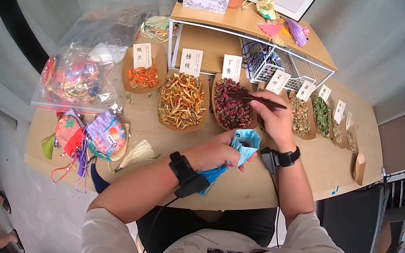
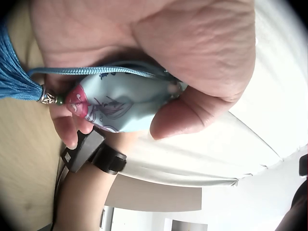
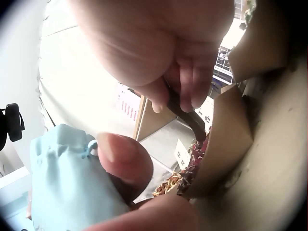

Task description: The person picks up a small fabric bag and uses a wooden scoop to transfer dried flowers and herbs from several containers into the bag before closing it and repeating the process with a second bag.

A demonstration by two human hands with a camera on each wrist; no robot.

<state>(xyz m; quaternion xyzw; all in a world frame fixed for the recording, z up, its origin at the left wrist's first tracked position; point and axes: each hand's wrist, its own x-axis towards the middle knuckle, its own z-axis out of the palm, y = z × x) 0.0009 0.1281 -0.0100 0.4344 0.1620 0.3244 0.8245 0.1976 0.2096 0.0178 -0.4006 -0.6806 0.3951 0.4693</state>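
Note:
A small light blue drawstring pouch with a blue tassel is in my left hand. The fingers wrap round the pouch, and its mouth faces up. In the left wrist view the pouch shows a pink and purple print, with my thumb against its side. My right hand grips a dark brown, long-handled utensil. Its far end reaches into a paper tray of dark red dried petals. In the right wrist view the utensil slopes down from my fingers over the tray's wall.
Paper trays of orange-yellow strips, orange bits and green leaves stand along the table, each with a label card. Finished-looking pouches and a plastic bag lie left. A wooden shelf stands behind.

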